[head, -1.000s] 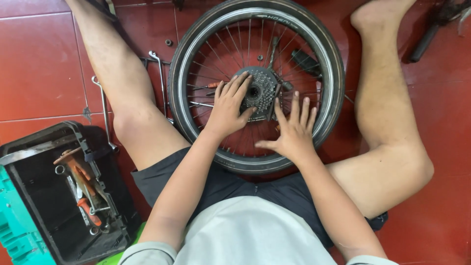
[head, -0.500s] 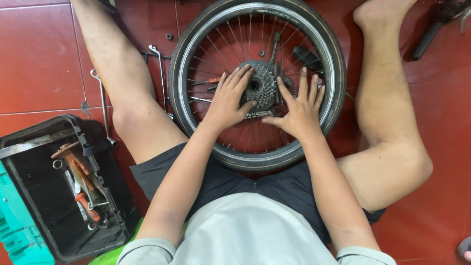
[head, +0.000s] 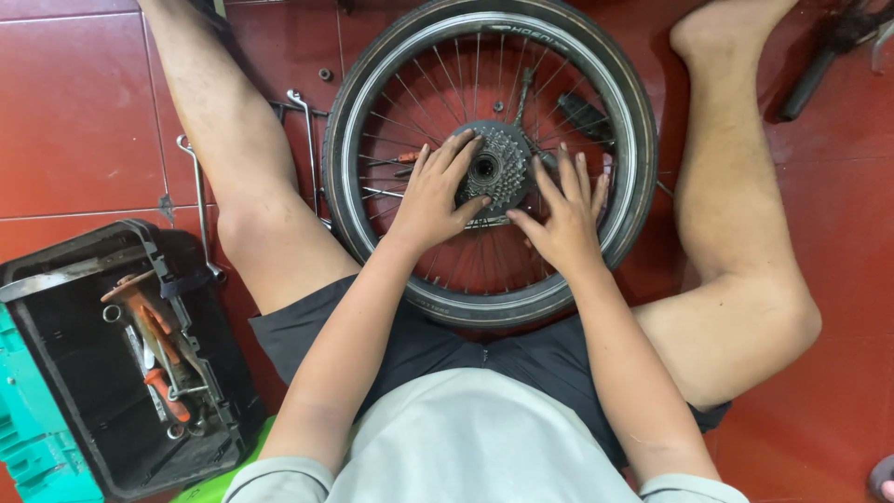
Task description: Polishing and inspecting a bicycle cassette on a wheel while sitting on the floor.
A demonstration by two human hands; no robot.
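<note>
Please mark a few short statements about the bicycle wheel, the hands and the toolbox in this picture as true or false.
1. The black-tyred spoked bicycle wheel lies flat on the red tiled floor. True.
2. Both hands grip the tyre. False: the left hand and right hand rest on the spokes, either side of the grey toothed metal cassette.
3. The open black toolbox sits on the person's left. True.
4. The toolbox is closed. False: it is open, with tools showing inside.
5. Long metal wrenches lie on the floor beside the left leg. True.
</note>
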